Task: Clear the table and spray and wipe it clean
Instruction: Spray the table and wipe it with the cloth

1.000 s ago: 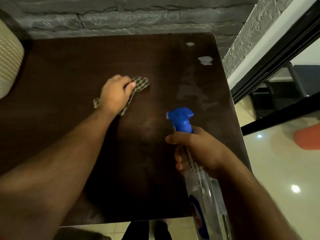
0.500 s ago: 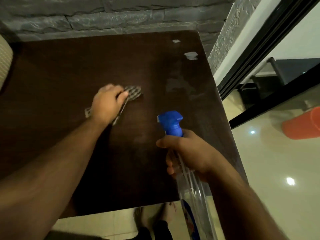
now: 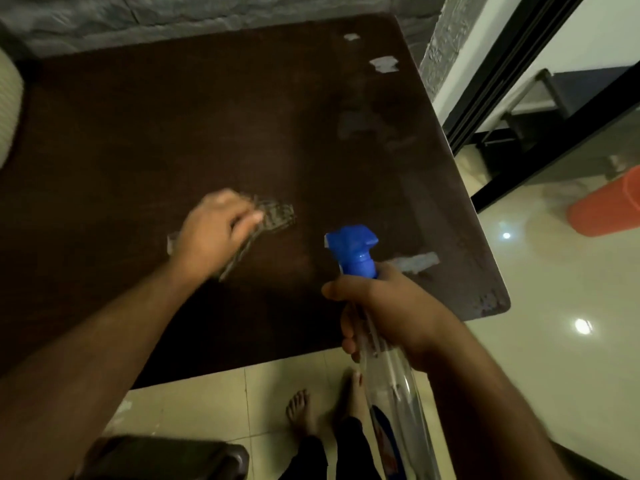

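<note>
head view: a dark brown table [image 3: 145, 140] fills most of the frame, its far edge against a grey stone wall [image 3: 207, 15] at twelve o'clock. the left hand [image 3: 211, 233] sits a little left of centre on the tabletop, blurred, its fingers curled down over a checked cloth [image 3: 277, 216] and pressing it flat on the wood; the cloth sticks out from under the fingers toward two o'clock and a small corner shows at the wrist side, toward nine o'clock. the right hand [image 3: 388, 313] is at about five o'clock from the cloth, over the table's near edge, fingers wrapped tight round the neck of a clear spray bottle [image 3: 391, 382]. the bottle's blue trigger head [image 3: 353, 251] points toward nine o'clock, and its body runs down toward six o'clock, above the floor. pale patches [image 3: 382, 64] mark the tabletop toward one o'clock, with another pale smear [image 3: 414, 261] just right of the blue head. bare feet [image 3: 301, 410] stand on cream floor tiles [image 3: 194, 407] at six o'clock. an orange bucket [image 3: 609, 206] lies at three o'clock, well apart from the table. a cream cushion [image 3: 8, 109] shows at nine o'clock.
</note>
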